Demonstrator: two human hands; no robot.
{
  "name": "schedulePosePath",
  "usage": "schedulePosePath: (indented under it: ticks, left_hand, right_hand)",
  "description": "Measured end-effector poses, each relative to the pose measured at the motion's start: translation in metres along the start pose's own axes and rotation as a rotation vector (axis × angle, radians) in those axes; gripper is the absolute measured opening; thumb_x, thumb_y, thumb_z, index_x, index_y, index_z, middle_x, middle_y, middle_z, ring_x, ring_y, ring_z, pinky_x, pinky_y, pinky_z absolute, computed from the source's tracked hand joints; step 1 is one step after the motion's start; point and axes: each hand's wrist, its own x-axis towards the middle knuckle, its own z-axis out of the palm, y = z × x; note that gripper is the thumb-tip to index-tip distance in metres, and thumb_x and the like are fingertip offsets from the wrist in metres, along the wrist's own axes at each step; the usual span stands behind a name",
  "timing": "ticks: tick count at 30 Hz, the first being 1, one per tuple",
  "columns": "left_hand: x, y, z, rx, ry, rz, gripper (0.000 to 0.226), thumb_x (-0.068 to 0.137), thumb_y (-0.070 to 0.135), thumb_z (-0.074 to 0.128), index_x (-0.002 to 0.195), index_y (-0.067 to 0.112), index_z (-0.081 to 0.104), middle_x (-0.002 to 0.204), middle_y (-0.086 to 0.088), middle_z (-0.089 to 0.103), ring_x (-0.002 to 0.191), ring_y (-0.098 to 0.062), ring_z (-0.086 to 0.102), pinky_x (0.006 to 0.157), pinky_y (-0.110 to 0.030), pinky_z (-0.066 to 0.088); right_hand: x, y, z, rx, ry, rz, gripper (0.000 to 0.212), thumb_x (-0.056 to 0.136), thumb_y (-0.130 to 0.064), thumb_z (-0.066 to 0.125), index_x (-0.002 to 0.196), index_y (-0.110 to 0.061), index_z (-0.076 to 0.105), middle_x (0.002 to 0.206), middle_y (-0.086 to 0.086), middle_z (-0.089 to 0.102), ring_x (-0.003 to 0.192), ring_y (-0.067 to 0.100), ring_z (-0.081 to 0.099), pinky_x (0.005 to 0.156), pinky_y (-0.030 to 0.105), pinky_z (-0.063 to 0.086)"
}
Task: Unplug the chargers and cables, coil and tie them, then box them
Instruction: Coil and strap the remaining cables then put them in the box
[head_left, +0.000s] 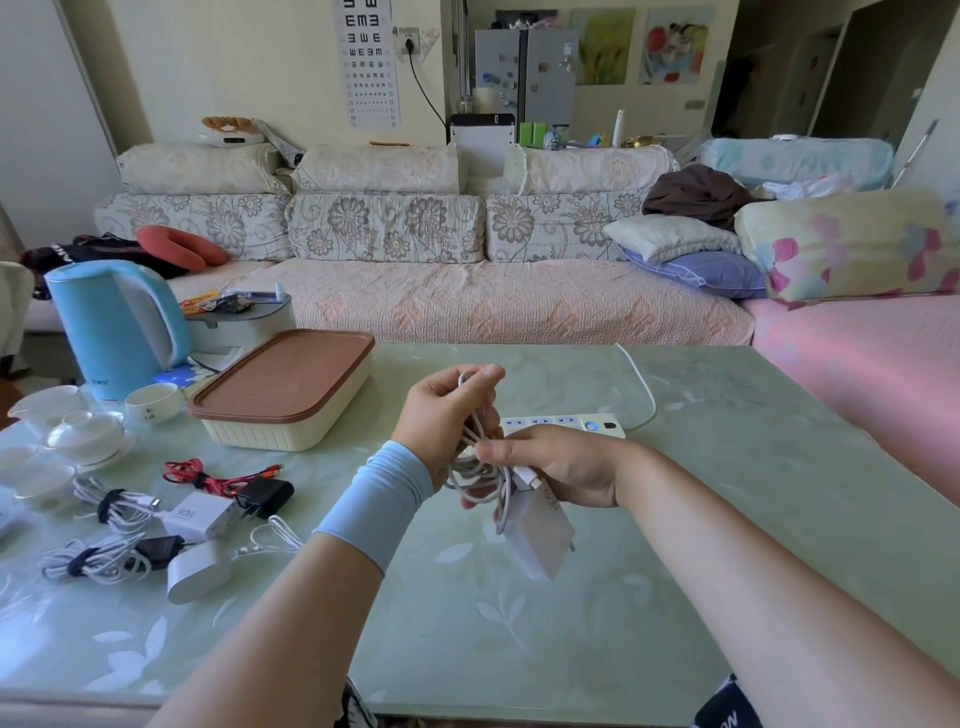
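Note:
My left hand (447, 410) holds a coil of white cable (480, 475) above the table, fingers closed around the loops. My right hand (566, 470) pinches the same cable near its plug end. A white charger brick (543, 540) hangs from the cable below both hands. Behind them lies a white power strip (566, 425) with nothing plugged in. The cream box with a brown lid (283, 387) stands shut at the left. Left of my arm lie tied white cables (122, 506), a red cable (208, 475), a black charger (265, 496) and white chargers (200, 514).
A blue kettle (114, 325) and white tea cups (85, 434) stand at the table's far left. The strip's cord (644, 384) runs off the table's far edge. A sofa with cushions (387, 228) lies beyond the green glass table (727, 519).

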Motion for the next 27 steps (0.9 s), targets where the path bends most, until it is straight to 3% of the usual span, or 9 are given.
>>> schedulePosePath:
  ticks: [3,6,8,10,14,18,22,27]
  left_hand:
    - [-0.002,0.002,-0.009,0.066,-0.100,0.006,0.009,0.084,0.007,0.069,0.093,0.007,0.068,0.071,-0.018,0.064,0.066,-0.031,0.066,0.070,-0.041,0.057]
    - [0.001,0.000,-0.022,0.166,-0.214,0.003,0.028,0.079,0.005,0.073,0.107,0.006,0.064,0.094,-0.018,0.070,0.092,-0.034,0.070,0.081,-0.046,0.058]
    - [0.004,-0.005,-0.031,0.332,-0.289,-0.026,0.046,0.071,0.015,0.083,0.113,0.013,0.064,0.107,-0.012,0.071,0.102,-0.035,0.067,0.088,-0.050,0.055]
    - [0.005,-0.009,-0.035,0.462,-0.377,-0.096,0.057,0.066,0.020,0.087,0.118,0.019,0.062,0.109,-0.012,0.070,0.102,-0.037,0.067,0.086,-0.051,0.056]
    - [0.000,-0.006,-0.034,0.620,-0.580,-0.286,0.046,0.080,-0.001,0.073,0.120,0.011,0.053,0.103,-0.023,0.070,0.087,-0.036,0.071,0.072,-0.038,0.059]
    - [0.004,-0.006,-0.039,0.926,-0.535,-0.548,0.047,0.077,0.009,0.077,0.116,0.018,0.053,0.086,-0.014,0.075,0.084,-0.030,0.073,0.073,-0.037,0.059]
    - [0.009,-0.007,-0.046,0.938,-0.467,-0.485,0.018,0.075,0.015,0.076,0.090,0.008,0.070,0.082,-0.009,0.075,0.075,-0.024,0.070,0.073,-0.034,0.058]
    - [0.014,-0.016,-0.056,0.834,-0.387,-0.327,0.010,0.070,0.026,0.079,0.077,0.019,0.077,0.095,-0.005,0.076,0.092,-0.028,0.070,0.091,-0.038,0.055]
  right_hand:
    - [-0.004,-0.003,-0.003,-0.101,-0.022,0.000,0.042,0.093,-0.040,0.059,0.110,-0.003,0.070,0.113,0.011,0.073,0.104,0.017,0.068,0.089,0.025,0.050]
    - [-0.007,-0.004,-0.009,-0.252,0.062,-0.028,0.024,0.088,-0.035,0.071,0.094,-0.012,0.071,0.094,0.004,0.076,0.084,0.014,0.067,0.080,0.033,0.044]
    - [-0.008,-0.003,-0.012,-0.272,0.165,-0.045,0.015,0.090,-0.028,0.070,0.082,-0.017,0.065,0.076,0.000,0.071,0.066,0.009,0.061,0.069,0.028,0.042]
    - [-0.007,-0.002,-0.014,-0.319,0.225,-0.049,0.019,0.093,-0.029,0.067,0.079,-0.019,0.060,0.068,-0.005,0.066,0.058,0.005,0.055,0.059,0.020,0.039]
    - [-0.004,0.005,-0.018,-0.359,0.194,-0.001,0.018,0.098,-0.016,0.059,0.081,-0.016,0.055,0.065,-0.005,0.061,0.057,0.004,0.051,0.058,0.019,0.037]
    - [0.000,0.008,-0.022,-0.397,0.251,0.016,0.015,0.098,-0.010,0.055,0.083,-0.013,0.054,0.059,-0.004,0.058,0.055,0.007,0.047,0.060,0.022,0.036]
    - [0.003,0.011,-0.028,-0.442,0.333,-0.002,0.018,0.097,-0.007,0.054,0.081,-0.015,0.054,0.058,-0.002,0.055,0.057,0.012,0.047,0.065,0.029,0.038]
    - [0.005,0.018,-0.029,-0.542,0.449,0.068,0.019,0.095,-0.012,0.055,0.078,-0.020,0.053,0.059,-0.003,0.057,0.057,0.014,0.048,0.066,0.031,0.039]
